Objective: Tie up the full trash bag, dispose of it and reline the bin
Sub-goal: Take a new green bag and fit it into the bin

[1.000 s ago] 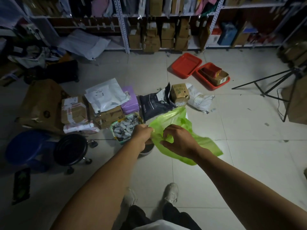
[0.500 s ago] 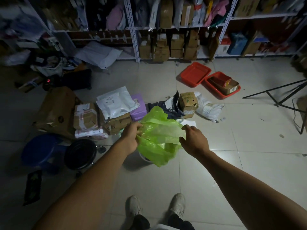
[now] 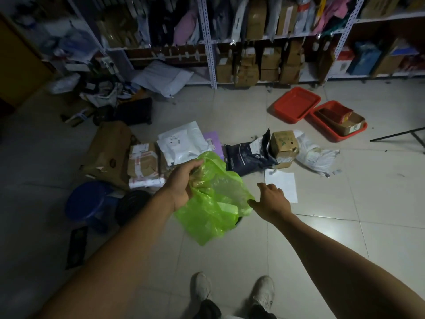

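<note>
A thin green plastic bag (image 3: 213, 203) hangs spread between my two hands above the floor. My left hand (image 3: 184, 183) grips its upper left edge with fingers curled into the plastic. At the bag's right edge my right hand (image 3: 271, 201) pinches the rim. The bag hides almost all of the small bin; only a dark sliver of it (image 3: 239, 221) shows under the bag's lower right side.
Parcels, cardboard boxes (image 3: 284, 145) and mailers lie piled on the tiled floor just beyond the bag. A blue stool (image 3: 88, 203) and a black stool (image 3: 133, 208) stand at the left. Red trays (image 3: 296, 104) sit at the right, shelving along the back. My shoes (image 3: 232, 288) are below.
The bag has been pulled wider open between my hands, and its top edge has risen. The view has shifted down and closer to the floor clutter.
</note>
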Action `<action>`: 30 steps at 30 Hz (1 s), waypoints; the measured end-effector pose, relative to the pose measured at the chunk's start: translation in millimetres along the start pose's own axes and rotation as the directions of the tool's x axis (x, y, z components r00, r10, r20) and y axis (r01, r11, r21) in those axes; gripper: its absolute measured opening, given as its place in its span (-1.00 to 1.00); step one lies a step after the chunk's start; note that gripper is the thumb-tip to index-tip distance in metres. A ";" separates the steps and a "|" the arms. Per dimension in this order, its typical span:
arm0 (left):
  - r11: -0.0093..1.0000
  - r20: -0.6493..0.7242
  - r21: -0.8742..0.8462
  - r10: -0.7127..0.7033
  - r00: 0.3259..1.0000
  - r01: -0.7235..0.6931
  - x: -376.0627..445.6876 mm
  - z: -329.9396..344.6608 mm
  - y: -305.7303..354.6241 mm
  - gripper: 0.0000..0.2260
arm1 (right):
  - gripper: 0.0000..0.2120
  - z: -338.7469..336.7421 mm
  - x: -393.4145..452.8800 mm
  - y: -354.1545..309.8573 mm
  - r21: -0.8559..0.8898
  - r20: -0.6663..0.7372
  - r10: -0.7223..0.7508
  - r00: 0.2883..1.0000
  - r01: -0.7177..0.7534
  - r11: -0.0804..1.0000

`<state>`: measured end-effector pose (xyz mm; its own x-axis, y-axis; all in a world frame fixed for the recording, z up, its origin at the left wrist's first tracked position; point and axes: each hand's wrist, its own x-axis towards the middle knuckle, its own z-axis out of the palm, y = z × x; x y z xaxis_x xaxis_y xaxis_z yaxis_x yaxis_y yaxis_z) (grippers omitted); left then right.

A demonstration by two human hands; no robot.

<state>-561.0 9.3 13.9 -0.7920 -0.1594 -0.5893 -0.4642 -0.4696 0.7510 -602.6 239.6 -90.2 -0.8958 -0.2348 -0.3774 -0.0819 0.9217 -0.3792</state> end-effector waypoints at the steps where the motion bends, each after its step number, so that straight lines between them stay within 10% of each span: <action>1: 1.000 -0.002 0.008 0.005 1.000 -0.005 -0.6 -2.0 2.6 -0.87 | -0.35 2.9 1.5 -3.5 0.002 0.013 -0.010 1.000 0.010 1.000; 30: 0.972 -0.053 0.039 0.234 0.971 -0.232 -13.4 -14.9 18.6 -0.87 | -0.79 4.1 23.1 -20.5 -0.010 -0.020 0.067 0.998 -0.067 0.998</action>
<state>-553.1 -10.3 31.4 -0.8563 -0.3111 -0.4123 -0.2827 -0.3857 0.8782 -619.9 214.0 -94.5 -0.9078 -0.1662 -0.3850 -0.0256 0.9384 -0.3447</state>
